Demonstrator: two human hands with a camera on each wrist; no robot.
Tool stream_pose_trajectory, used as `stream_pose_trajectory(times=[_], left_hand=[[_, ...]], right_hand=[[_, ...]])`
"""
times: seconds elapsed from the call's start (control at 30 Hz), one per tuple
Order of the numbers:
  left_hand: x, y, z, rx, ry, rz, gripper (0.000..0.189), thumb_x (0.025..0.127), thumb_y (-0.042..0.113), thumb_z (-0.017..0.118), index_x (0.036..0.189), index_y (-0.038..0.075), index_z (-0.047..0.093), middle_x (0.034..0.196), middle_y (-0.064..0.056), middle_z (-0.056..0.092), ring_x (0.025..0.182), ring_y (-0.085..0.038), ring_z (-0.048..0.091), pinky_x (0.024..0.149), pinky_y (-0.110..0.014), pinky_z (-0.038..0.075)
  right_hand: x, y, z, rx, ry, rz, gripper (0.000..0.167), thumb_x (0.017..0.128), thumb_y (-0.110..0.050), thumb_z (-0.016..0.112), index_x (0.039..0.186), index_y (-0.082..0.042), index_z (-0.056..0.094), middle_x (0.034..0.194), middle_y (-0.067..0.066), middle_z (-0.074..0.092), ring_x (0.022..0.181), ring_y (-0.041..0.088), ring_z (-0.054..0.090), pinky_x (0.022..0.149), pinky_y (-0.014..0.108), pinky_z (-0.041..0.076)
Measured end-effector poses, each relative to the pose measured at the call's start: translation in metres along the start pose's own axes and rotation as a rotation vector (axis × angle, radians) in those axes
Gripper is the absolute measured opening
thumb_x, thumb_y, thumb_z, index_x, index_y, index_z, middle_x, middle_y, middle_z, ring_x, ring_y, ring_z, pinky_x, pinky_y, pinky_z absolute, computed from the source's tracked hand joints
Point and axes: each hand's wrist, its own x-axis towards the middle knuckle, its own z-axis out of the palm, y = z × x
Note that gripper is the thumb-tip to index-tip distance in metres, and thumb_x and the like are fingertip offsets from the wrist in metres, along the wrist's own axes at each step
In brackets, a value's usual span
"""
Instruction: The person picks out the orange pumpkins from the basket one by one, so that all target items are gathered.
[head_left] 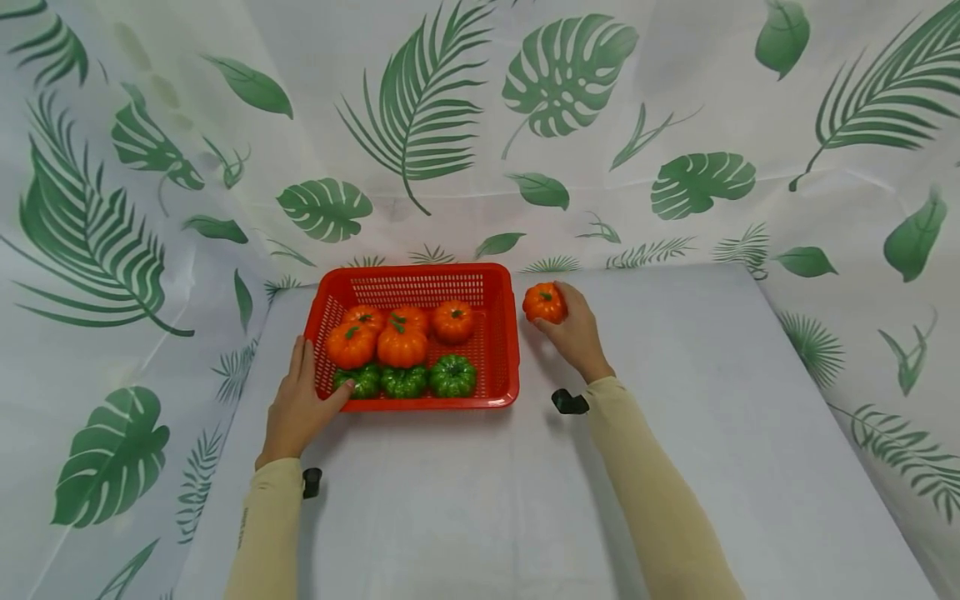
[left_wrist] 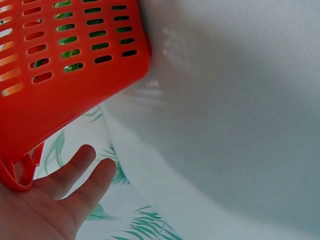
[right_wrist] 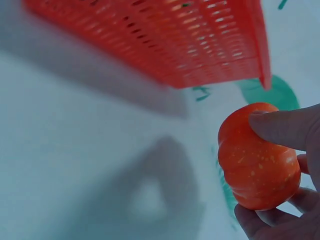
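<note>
Well — eight pumpkins [head_left: 402, 344] in red basket [head_left: 427, 404] — hands: left [head_left: 296, 414] spread, right [head_left: 576, 329] pinching orange pumpkin [head_left: 543, 303]

- Pumpkin [head_left: 542, 307] in the right hand [head_left: 576, 332]: orange, flecked with yellow, stem green.
- Basket [head_left: 491, 354] beside the left hand [head_left: 294, 410]: red, patterned with rows of slots.
- Green pumpkins [head_left: 453, 377] nearest the left hand: three, glossy green.
- Orange pumpkins [head_left: 402, 345] beyond those: five, green-stemmed.
- Sleeves [head_left: 273, 525] behind both hands: beige.
- Tabletop [head_left: 450, 500] beneath the hands: whitish.
- Backdrop [head_left: 465, 229] beyond the hands: white, printed with green leaves.
</note>
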Motion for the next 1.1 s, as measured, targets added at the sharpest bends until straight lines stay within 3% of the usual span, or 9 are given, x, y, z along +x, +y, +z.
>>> stream_pose_trajectory(times=[0.33,0.63,0.87,1.1], left_hand=[[0.001,-0.001,0.000,-0.004,0.005,0.005,0.107,0.101,0.061,0.060,0.172,0.005,0.002,0.180,-0.011,-0.004,0.146,-0.059,0.035,0.106,-0.078,0.038],[0.001,-0.002,0.001,-0.006,0.005,0.009,0.107,0.101,0.059,0.061,0.172,0.005,0.001,0.180,-0.012,-0.004,0.146,-0.060,0.036,0.107,-0.078,0.038],[0.000,-0.001,0.000,-0.017,0.006,0.012,0.108,0.101,0.061,0.060,0.172,0.005,0.001,0.180,-0.013,-0.002,0.146,-0.060,0.035,0.107,-0.079,0.037],[0.000,-0.002,0.000,-0.016,0.003,0.009,0.108,0.101,0.060,0.061,0.172,0.006,0.000,0.180,-0.012,-0.003,0.146,-0.060,0.035,0.107,-0.078,0.038]], right_hand=[[0.002,0.024,0.003,-0.002,-0.121,0.029,0.075,0.095,0.001,0.073,0.161,0.005,0.039,0.165,0.027,0.040,0.151,0.044,0.038,0.125,0.057,0.029],[0.002,0.033,0.005,0.052,-0.231,0.120,0.081,0.095,-0.006,0.075,0.163,0.002,0.031,0.162,0.026,0.041,0.146,0.044,0.042,0.123,0.059,0.032],[0.004,0.037,0.002,0.067,-0.250,0.120,0.082,0.095,-0.004,0.074,0.163,0.001,0.029,0.164,0.024,0.040,0.146,0.042,0.042,0.124,0.058,0.030],[0.006,0.034,-0.002,0.039,-0.260,0.125,0.084,0.097,-0.003,0.070,0.169,-0.005,0.027,0.172,0.018,0.031,0.155,0.041,0.032,0.126,0.060,0.025]])
